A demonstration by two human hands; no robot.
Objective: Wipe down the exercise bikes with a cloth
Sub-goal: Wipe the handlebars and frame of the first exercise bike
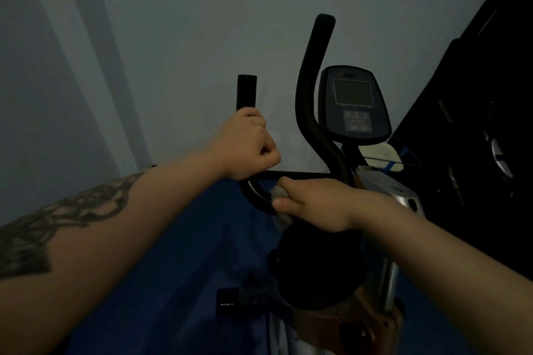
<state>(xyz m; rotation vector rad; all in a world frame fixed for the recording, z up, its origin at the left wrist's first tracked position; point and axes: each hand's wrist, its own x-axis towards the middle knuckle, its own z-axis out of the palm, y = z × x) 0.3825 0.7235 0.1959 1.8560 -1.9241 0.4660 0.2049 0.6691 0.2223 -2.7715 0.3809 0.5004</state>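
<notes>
The room is dim. An exercise bike stands by a pale wall, on a blue floor.

The left hand is wrapped tight around the left handlebar, just under its black foam top. The arm behind it has a dark tattoo.

The right hand is closed on a small grey cloth. It presses the cloth on the curved black bar low down, where the left handlebar bends toward the middle of the bike. Only a bit of the cloth peeks out between the thumb and fingers.

The right handlebar curls up tall beside the console, which has a dark screen. A black knob sits under the right hand. A black pedal sticks out near the floor.
</notes>
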